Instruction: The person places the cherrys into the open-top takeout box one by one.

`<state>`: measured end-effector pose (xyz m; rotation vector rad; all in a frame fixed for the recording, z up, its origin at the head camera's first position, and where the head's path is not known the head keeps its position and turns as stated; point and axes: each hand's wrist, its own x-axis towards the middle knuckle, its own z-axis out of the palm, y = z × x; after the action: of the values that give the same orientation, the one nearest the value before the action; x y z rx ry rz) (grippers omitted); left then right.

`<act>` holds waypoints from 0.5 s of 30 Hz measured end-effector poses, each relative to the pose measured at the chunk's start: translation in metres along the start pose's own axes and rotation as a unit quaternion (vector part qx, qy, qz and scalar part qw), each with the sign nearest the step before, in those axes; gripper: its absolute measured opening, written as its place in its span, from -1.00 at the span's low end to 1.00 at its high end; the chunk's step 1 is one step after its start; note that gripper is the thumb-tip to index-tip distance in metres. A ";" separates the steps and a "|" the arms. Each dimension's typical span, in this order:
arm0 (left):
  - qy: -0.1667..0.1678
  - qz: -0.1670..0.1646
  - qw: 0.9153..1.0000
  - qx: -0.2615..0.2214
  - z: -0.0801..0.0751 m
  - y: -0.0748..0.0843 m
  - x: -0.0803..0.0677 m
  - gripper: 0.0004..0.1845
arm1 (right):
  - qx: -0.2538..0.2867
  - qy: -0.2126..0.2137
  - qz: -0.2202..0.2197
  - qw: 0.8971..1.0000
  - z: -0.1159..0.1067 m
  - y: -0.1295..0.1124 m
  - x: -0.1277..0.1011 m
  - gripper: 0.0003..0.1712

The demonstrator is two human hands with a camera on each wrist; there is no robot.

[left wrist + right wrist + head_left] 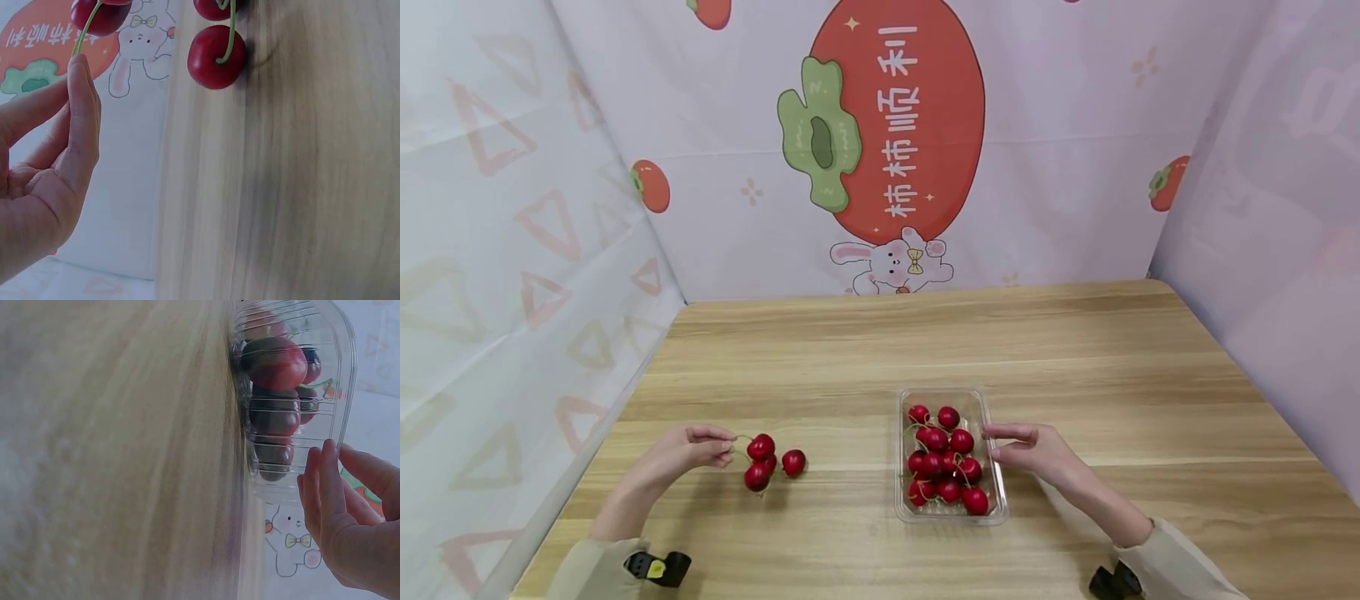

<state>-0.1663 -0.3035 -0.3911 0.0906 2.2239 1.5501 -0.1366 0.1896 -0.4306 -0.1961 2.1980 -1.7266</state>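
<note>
Left hand (688, 450) pinches the green stems of a small cherry bunch (767, 461) lying just beside its fingertips on the wooden surface (1075, 367), while the right hand (1033, 454), fingers relaxed and holding nothing, touches the clear cherry tray (904, 508) beside it.

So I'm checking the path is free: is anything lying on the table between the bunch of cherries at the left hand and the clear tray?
Nothing visible does. Between the cherries that the left hand pinches by a stem and the clear tray there is only bare wooden table. The right hand touches the tray's far side.
</note>
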 end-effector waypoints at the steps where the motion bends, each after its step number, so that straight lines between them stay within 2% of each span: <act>1: 0.001 0.003 1.000 -0.004 0.002 0.002 0.001 -0.58 | -0.001 0.000 0.000 1.000 0.000 0.000 0.000 -0.42; 8: 0.018 0.007 0.999 -0.025 0.016 0.013 0.014 -0.59 | -0.006 0.002 0.002 1.000 0.001 0.000 0.000 -0.43; 15: 0.017 0.018 0.999 -0.045 0.032 0.022 0.029 -0.62 | 0.000 -0.003 -0.002 1.000 0.000 -0.002 -0.001 -0.42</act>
<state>-0.1847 -0.2591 -0.3893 0.0793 2.1852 1.6801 -0.1357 0.1890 -0.4287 -0.2053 2.1956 -1.7250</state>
